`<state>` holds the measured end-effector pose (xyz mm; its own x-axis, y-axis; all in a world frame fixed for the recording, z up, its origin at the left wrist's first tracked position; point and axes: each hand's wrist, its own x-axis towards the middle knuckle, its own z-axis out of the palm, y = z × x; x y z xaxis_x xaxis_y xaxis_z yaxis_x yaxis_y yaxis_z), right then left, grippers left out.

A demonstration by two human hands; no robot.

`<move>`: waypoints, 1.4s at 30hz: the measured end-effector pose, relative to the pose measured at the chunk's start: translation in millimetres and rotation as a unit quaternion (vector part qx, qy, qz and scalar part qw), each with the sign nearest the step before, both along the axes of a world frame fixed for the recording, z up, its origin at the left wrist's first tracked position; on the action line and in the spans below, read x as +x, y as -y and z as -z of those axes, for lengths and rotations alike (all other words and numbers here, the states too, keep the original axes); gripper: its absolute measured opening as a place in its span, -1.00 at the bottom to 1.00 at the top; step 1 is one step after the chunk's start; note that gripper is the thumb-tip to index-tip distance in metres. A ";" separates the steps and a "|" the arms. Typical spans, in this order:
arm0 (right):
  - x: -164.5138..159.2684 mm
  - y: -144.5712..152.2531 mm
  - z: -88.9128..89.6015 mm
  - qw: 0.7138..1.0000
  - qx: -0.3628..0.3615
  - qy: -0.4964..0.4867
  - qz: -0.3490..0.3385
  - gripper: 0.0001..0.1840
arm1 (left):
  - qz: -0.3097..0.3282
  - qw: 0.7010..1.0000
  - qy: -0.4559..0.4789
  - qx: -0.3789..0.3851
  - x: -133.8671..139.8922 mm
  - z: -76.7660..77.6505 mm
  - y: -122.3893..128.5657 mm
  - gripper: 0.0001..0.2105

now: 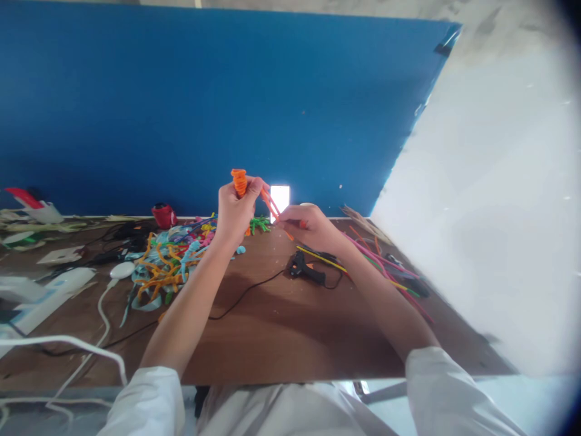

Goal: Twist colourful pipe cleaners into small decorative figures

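My left hand (238,203) is raised over the back of the table, its fingers closed round an orange pipe cleaner coil (239,181) whose wound top stands above the fist. Orange pipe cleaner strands (271,203) run from that hand down to the right. My right hand (308,224) pinches the lower part of these strands, and a short orange end sticks out below the fingertips. Behind the strands a bright white screen (280,200) stands against the blue board. Below my right hand a black glue gun (307,269) lies on the table.
A heap of colourful pipe cleaner pieces (166,266) covers the table's left middle. Loose long pipe cleaners (385,266) lie at the right. A power strip (54,297) and white cables (102,309) occupy the left side. A blue board (218,103) closes off the back.
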<state>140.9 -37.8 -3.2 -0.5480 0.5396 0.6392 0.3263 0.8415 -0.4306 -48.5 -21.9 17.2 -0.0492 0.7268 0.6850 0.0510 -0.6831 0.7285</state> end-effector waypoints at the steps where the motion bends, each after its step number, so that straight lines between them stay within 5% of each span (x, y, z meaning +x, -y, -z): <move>1: 0.0 -0.2 0.2 1.000 0.007 0.001 0.002 -0.80 | -0.001 1.000 0.001 0.001 -0.1 -0.2 0.2 -0.71; 26: 0.4 -4.0 11.3 0.999 0.033 -0.023 0.027 -0.83 | 0.005 1.000 -0.021 -0.002 -6.8 -8.9 9.4 -0.79; 31: -0.3 0.9 10.6 0.998 -0.025 -0.045 0.028 -0.59 | -0.014 0.999 -0.034 0.021 -7.8 -8.3 6.9 -0.77; 42: 3.2 -0.3 8.0 0.957 -0.236 -0.126 -0.114 -0.46 | -0.077 0.995 -0.041 0.055 -5.8 -1.9 0.3 -0.72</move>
